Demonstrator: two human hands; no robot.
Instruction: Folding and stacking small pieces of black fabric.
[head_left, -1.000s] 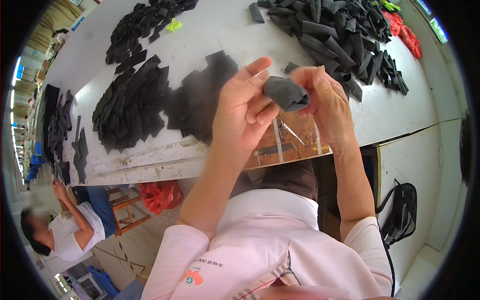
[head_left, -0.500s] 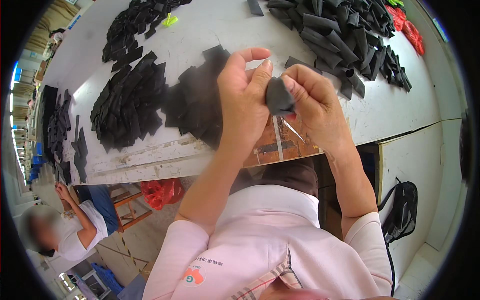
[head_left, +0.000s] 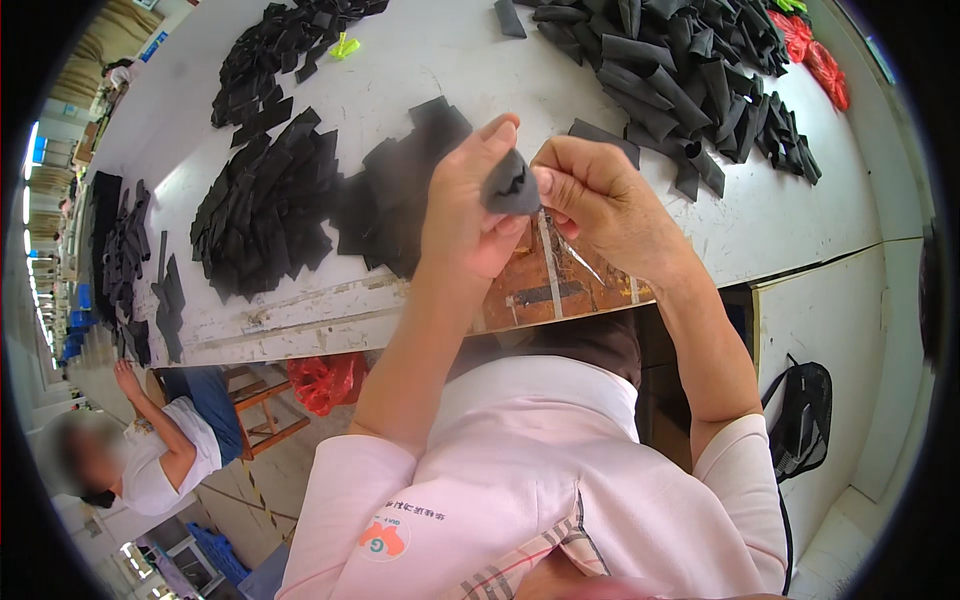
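A black fabric piece, folded or rolled into a short tube, is held up between my two hands above the table's near edge. My left hand wraps round its left side, the thumb raised along it. With thumb and forefinger pinched, my right hand grips its right edge. Just below, a wooden board with a metal strip lies at the table edge, and a thin pointed metal tool shows under my right hand. Behind my left hand lies a pile of flat black pieces.
More flat black pieces lie to the left; rolled black tubes are heaped at the far right of the white table. Red plastic bags sit behind them. Another person sits at lower left. A black mesh bag hangs at right.
Both hands have shifted slightly left with the fabric piece. The piece has turned, so its folded opening faces up more, and my left hand's fingers have closed further round it.
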